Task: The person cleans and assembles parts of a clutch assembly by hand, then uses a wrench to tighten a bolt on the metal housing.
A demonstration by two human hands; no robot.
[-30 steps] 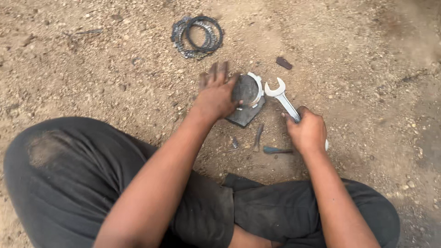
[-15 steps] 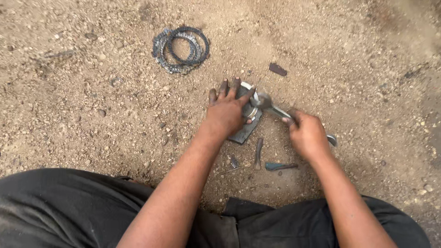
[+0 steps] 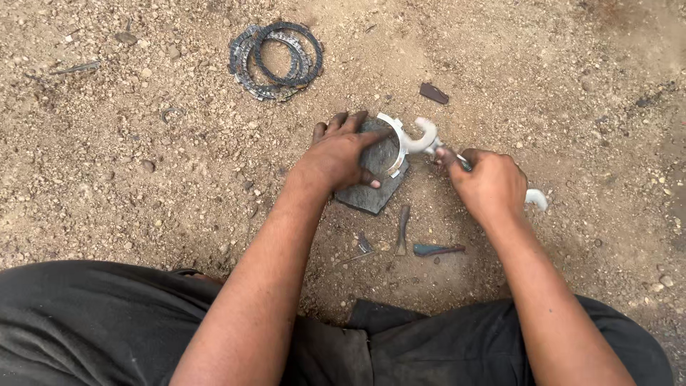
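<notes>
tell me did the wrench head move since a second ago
Yes. The wrench head swung left, closing on the round metal part on the dark slab, which it now touches; the right hand grips its handle.

Soft, even daylight over the sandy gravel ground [image 3: 143, 179], only faint shadows under the arms. Picture stays sharp, no glare, slight wide-angle bend at the edges.

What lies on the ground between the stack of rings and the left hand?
Head view: only bare dirt and small stones lie between the rings and the left hand; no tool or part sits in that stretch.
</notes>
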